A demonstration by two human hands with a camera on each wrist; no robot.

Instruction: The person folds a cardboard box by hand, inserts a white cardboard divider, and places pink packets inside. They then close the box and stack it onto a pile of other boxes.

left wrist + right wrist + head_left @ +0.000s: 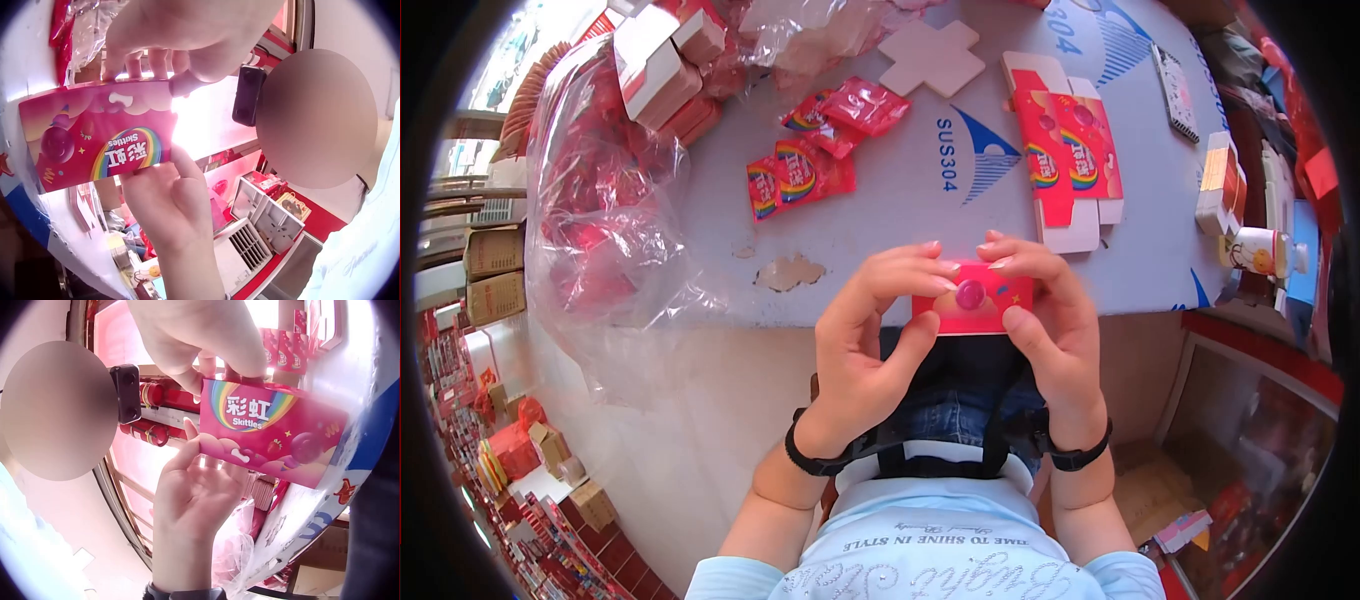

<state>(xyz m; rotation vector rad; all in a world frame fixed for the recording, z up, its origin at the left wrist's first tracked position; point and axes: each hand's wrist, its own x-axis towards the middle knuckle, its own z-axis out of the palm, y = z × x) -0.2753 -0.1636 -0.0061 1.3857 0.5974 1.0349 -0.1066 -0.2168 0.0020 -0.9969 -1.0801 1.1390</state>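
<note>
Over the table's front edge, both hands hold a pink-red Skittles box (970, 312) by its two ends. My left hand (868, 335) grips one end, thumb on the near side and fingers on the far side. My right hand (1055, 325) grips the other end the same way. The box's printed side, with a rainbow and white lettering, faces the right hand (167, 203) in the left wrist view. Seen from the right wrist, the box (269, 428) spans out from between the right hand (200, 337) above and the left hand (199, 494) below.
Red candy packets (815, 172) lie on the blue-grey table (900, 230). Flat red cartons (1072, 140) with white flaps are at the right, and a white cross-shaped card (930, 55) at the back. A clear plastic bag (605, 215) with red contents hangs over the left edge.
</note>
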